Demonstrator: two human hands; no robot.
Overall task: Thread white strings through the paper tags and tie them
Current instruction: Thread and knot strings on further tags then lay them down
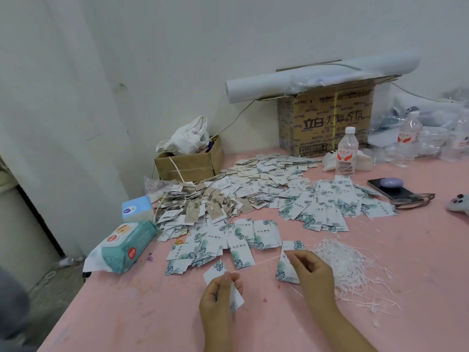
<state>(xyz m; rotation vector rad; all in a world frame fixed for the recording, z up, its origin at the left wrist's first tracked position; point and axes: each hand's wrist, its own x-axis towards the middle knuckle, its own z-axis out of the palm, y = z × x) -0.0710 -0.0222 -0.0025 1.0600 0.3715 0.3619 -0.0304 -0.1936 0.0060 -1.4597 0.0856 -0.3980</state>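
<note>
Two hands work close together over the near part of the pink tabletop; the left hand is curled round a paper tag, whose lower corner sticks out below the fingers, while the right hand pinches one end of a white string between thumb and fingertip. The string runs in a nearly straight line between them, its long axis lying left to right and rising slightly toward the right hand; whether it already passes through the tag's hole cannot be told, since the left fingers cover that spot. The coming move, threading or knotting, seems to turn on this line; the free end is on the right, the tag on the left, so the right hand would bring string to tag. Just right of the right hand lies the pile of loose strings, nearer to it than to the left; unstrung leaf-print tags lie just beyond both hands; a heap of strung tags sits farther back on the left, beside a pack of wet wipes.
</note>
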